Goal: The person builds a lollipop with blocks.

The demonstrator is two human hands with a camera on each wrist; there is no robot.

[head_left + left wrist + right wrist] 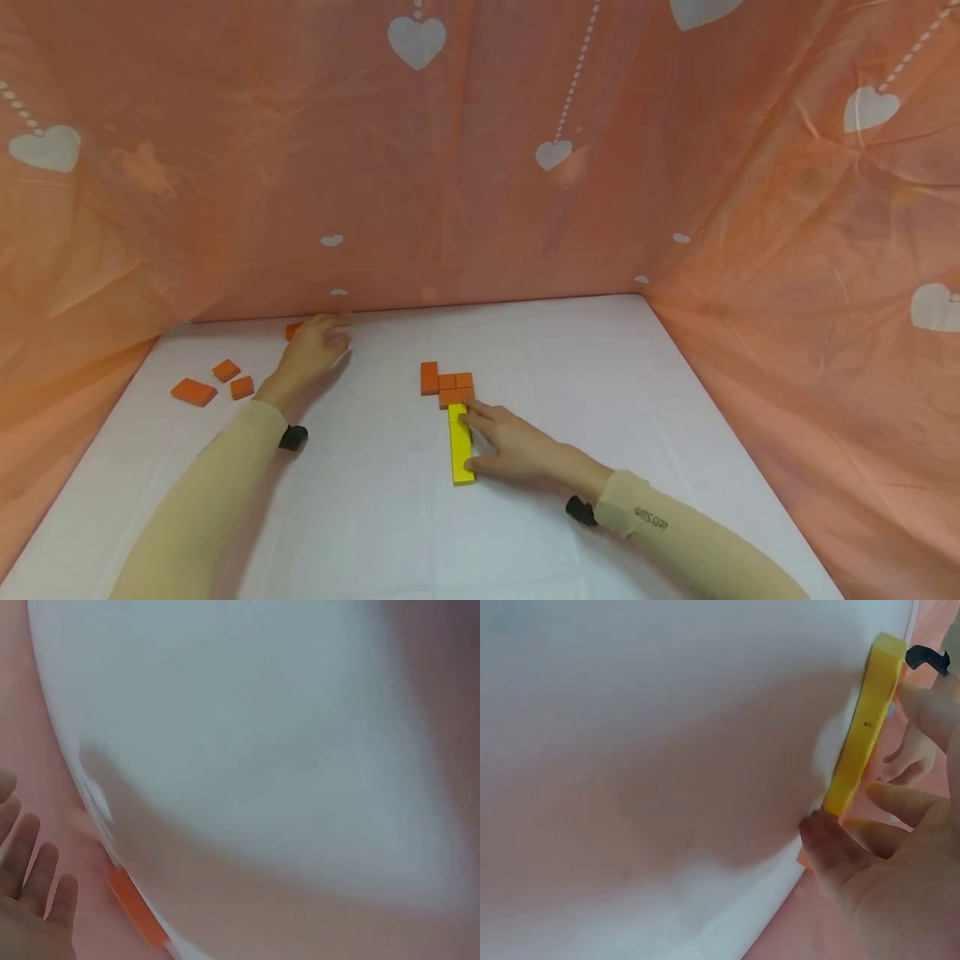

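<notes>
In the head view a long yellow block strip [461,458] lies at the near end of a cluster of orange blocks [456,398]. My right hand [513,446] lies along its right side; thumb and fingers touch it with little bend, as the yellow strip [862,727] in the right wrist view also shows. At the back left, my left hand [311,350] is over the table beside an orange block [292,331], which it partly hides. The fingers [37,874] of that hand are spread in the left wrist view, with the orange block [136,909] apart from them.
Several loose orange blocks, among them a flat larger one [193,392] and a small one [242,387], lie left of the left forearm. White cloth [360,517] covers the table. A pink curtain [487,208] with hearts encloses the back and sides.
</notes>
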